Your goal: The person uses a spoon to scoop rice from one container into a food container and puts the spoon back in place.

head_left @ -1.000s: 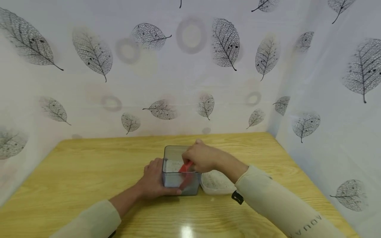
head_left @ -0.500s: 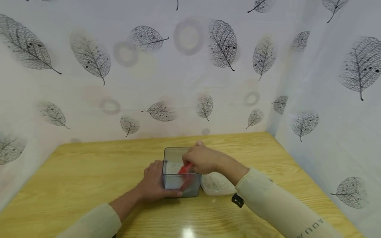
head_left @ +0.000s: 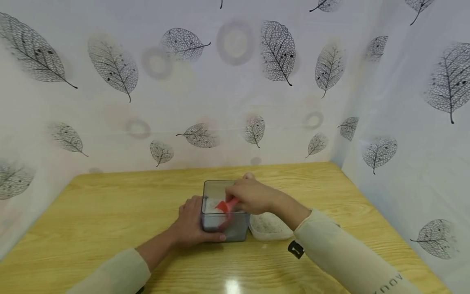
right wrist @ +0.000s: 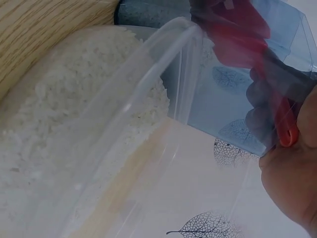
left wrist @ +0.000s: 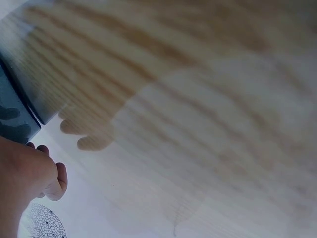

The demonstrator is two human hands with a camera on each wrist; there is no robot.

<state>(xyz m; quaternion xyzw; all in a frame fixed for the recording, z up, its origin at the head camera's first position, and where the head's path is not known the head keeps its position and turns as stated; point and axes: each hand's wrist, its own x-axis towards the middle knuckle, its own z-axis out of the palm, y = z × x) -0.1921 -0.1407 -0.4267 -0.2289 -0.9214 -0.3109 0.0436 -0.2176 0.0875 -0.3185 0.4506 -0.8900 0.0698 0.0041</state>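
My right hand (head_left: 253, 196) grips the handle of a red scoop (head_left: 222, 206) over a clear grey square container (head_left: 235, 229). The scoop's head is inside the container, above white rice (head_left: 211, 204). In the right wrist view, the red scoop (right wrist: 237, 47) shows through the container's bluish wall, with fingers round its handle. My left hand (head_left: 189, 224) holds the container's left side, its thumb lying along the front wall. The left wrist view catches only part of that hand (left wrist: 29, 173) beside a dark corner of the container. How full the scoop is, I cannot tell.
A shallow clear plastic tub (head_left: 267, 236) of rice stands against the container's right side, partly under the right forearm. Both rest on a wood-grain table (head_left: 110, 212). A leaf-printed white curtain (head_left: 227, 94) rises behind the table and along its right side.
The scoop has shifted slightly left and up inside the container, its head tilting more to the left. The left hand and the container stay in place, and so does the tub.
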